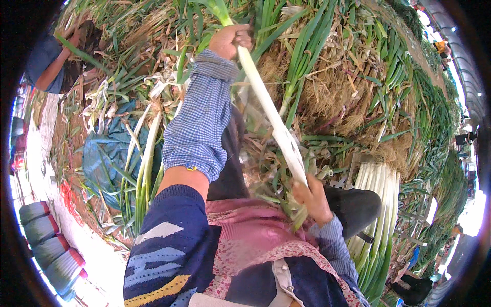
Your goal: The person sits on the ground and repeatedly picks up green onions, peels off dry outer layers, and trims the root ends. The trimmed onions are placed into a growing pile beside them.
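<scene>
A long, thick scallion runs slantwise between my hands, its green top pointing away from me. My left hand grips it where the white shaft turns green. Around the lower white end my right hand is closed, close to my lap. A loose strip of leaf skin hangs below the right hand's fingers. The lower part of the shaft looks split or loosened in its outer layer. Its root end is hidden by my right hand.
Untrimmed scallions with brown roots are heaped ahead. Cleaned white scallions lie in a metal frame at right. More scallions lie at left by a blue plastic sheet. Tied bundles line the far left; another person's arm shows upper left.
</scene>
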A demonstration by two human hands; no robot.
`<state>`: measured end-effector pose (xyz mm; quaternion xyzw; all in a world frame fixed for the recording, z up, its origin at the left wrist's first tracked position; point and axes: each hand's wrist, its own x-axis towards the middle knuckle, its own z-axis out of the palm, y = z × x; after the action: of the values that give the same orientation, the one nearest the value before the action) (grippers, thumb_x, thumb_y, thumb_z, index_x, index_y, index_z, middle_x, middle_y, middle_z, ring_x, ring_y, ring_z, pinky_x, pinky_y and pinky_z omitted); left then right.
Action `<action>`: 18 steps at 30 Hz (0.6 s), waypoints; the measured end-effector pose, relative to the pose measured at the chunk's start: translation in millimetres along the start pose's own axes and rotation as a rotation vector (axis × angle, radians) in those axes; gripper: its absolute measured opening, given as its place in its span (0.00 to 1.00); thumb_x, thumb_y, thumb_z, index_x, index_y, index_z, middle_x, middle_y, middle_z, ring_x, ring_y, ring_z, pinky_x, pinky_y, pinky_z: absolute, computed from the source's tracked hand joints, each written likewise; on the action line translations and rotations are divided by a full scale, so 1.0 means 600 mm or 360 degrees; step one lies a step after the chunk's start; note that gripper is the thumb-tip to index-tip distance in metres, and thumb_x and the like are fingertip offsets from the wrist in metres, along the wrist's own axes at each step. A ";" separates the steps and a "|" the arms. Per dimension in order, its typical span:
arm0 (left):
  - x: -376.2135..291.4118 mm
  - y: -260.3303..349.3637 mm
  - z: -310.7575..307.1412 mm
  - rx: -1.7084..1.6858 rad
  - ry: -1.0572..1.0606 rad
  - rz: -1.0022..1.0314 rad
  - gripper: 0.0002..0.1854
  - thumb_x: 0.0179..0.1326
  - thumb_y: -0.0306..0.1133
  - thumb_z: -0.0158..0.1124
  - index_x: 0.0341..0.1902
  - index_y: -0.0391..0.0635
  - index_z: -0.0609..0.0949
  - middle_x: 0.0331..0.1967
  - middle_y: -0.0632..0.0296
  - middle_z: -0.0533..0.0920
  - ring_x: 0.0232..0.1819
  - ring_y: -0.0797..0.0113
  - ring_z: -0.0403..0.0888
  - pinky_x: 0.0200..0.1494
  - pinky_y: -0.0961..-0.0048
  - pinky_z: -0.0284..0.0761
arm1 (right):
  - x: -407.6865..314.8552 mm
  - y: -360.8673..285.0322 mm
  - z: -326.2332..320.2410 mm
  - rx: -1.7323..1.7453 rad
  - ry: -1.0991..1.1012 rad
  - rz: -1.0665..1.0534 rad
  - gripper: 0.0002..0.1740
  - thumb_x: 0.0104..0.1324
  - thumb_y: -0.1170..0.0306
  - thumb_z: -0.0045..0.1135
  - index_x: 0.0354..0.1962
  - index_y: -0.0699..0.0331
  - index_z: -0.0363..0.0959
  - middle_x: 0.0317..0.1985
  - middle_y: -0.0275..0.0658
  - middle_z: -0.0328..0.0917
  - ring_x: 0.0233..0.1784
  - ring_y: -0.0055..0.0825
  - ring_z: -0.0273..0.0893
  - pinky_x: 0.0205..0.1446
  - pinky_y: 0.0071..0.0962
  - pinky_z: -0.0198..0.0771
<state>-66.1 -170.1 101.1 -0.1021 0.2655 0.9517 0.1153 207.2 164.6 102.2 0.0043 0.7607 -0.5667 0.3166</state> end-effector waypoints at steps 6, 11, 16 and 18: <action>0.006 0.029 -0.009 -0.0025 -0.0004 0.0098 0.12 0.63 0.22 0.52 0.26 0.46 0.61 0.13 0.70 0.59 0.13 0.78 0.56 0.15 0.79 0.54 | -0.121 0.043 -0.025 0.0110 0.0131 0.0107 0.16 0.69 0.66 0.43 0.39 0.72 0.72 0.20 0.29 0.69 0.22 0.13 0.62 0.25 0.17 0.59; 0.019 0.006 -0.011 -0.0011 -0.0019 -0.0036 0.13 0.64 0.23 0.52 0.27 0.47 0.61 0.15 0.72 0.58 0.13 0.80 0.54 0.15 0.82 0.56 | -0.171 0.048 -0.036 -0.0214 0.0120 -0.0062 0.11 0.65 0.71 0.45 0.38 0.72 0.71 0.23 0.42 0.71 0.21 0.22 0.67 0.25 0.25 0.64; 0.024 0.017 -0.024 -0.0017 -0.0074 0.0046 0.10 0.63 0.24 0.53 0.29 0.44 0.63 0.15 0.71 0.59 0.13 0.80 0.57 0.15 0.81 0.55 | -0.231 0.093 -0.038 -0.0095 0.0207 0.0140 0.14 0.68 0.66 0.48 0.32 0.71 0.70 0.24 0.43 0.72 0.20 0.19 0.67 0.23 0.23 0.64; 0.020 0.045 -0.028 0.0011 -0.0035 0.0129 0.08 0.64 0.25 0.52 0.31 0.42 0.64 0.14 0.71 0.59 0.14 0.80 0.58 0.15 0.80 0.57 | -0.263 0.122 -0.050 0.0083 0.0327 0.0154 0.15 0.68 0.64 0.48 0.33 0.71 0.71 0.21 0.39 0.72 0.20 0.19 0.68 0.23 0.22 0.64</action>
<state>-82.6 -199.4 96.6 -0.0803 0.2713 0.9558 0.0800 345.6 272.5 120.7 0.1074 0.7730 -0.5669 0.2636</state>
